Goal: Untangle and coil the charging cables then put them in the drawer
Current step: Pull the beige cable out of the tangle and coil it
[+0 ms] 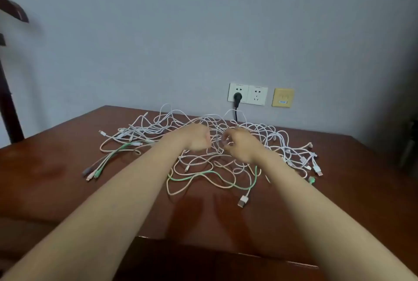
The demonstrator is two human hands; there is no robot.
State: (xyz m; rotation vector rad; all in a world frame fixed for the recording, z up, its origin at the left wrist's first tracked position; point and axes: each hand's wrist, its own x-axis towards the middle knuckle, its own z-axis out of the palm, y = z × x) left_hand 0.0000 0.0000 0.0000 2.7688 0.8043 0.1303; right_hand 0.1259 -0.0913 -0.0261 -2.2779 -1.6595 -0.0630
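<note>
Left hand [198, 138] and right hand [239, 145] curled into the cables [203, 158], can't tell what they're gripping; yanking blind probably tightens knots.

One view only, worn on the head, wide-angle, facing forward and down across the table [56, 163] toward the wall [203, 32]. It sits close in: both forearms run up from the lower corners, and the left hand [199, 138] and right hand [241, 145] meet mid-frame over the cables [203, 156]. The wall fills the upper half, with the sockets [247, 95] just right of centre.
</note>
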